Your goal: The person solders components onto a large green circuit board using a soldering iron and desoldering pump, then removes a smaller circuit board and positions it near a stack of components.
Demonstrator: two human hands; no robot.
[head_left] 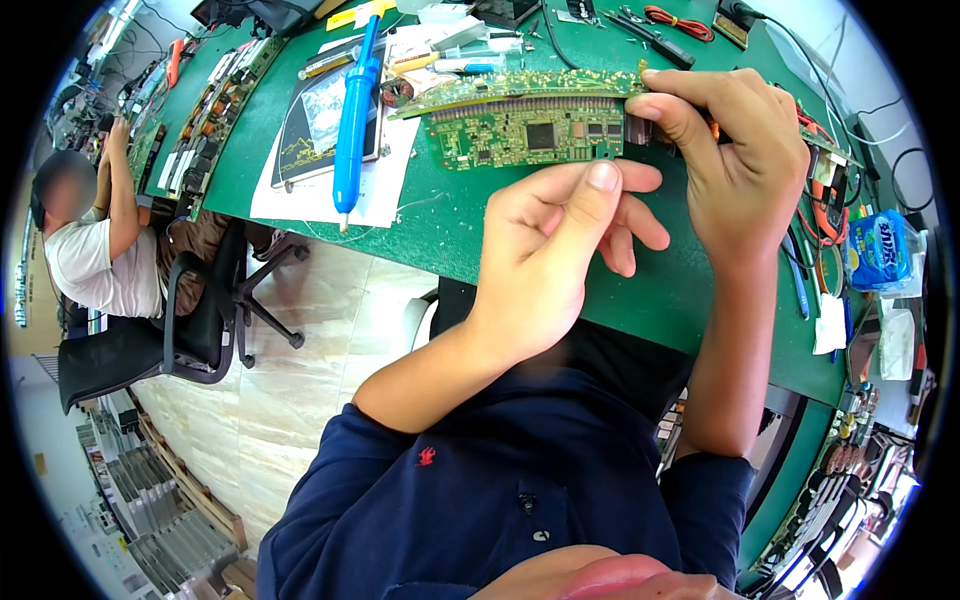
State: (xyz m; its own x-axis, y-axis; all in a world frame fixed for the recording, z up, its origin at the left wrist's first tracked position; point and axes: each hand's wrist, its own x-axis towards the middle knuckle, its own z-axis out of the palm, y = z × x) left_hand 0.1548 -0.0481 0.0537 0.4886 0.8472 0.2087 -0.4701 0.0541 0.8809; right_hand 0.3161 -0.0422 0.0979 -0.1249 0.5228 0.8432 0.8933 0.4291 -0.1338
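Note:
My right hand (740, 170) is closed on the right end of a green circuit board assembly (483, 135), thumb and forefinger pinching its edge. The assembly has a smaller board with a square black chip (540, 137) beneath a long upper board (480, 88), seen nearly edge-on. My left hand (560, 230) is just below the board, palm up, fingers loosely bent and apart, thumb tip near the lower edge; whether it touches is unclear. A blue pump-like tool (354, 130) lies left of the board on white paper (385, 195) and a dark notebook-like item (300, 150).
A co-worker (95, 255) sits on a black chair (190, 355) at the left, beside long circuit boards (215, 120). The green bench (640, 290) holds syringes (470, 65), red wires (680, 22), pliers (830, 215), a blue packet (877, 250) and cables at the right.

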